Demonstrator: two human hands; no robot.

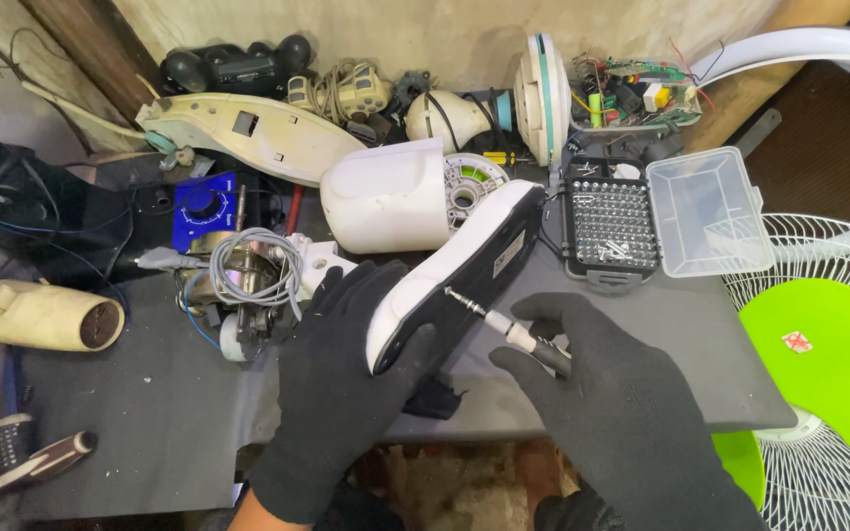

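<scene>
My left hand [336, 379], in a black glove, grips the near end of a long white shell with a black underside [464, 265], tilted up on its edge over the grey bench. My right hand [612, 393], also gloved in black, holds a small screwdriver [504, 326] whose metal tip touches the black underside of the shell. Just behind the shell stands a white rounded housing [386, 197] with a grey round part at its end.
A black bit set [610, 224] with an open clear lid [708, 211] lies at the right. A fan grille with green blades [819, 364] stands beyond the bench edge. A wired motor [243, 285], blue dial box [204, 206], circuit board [637, 93] and cream casings crowd the back.
</scene>
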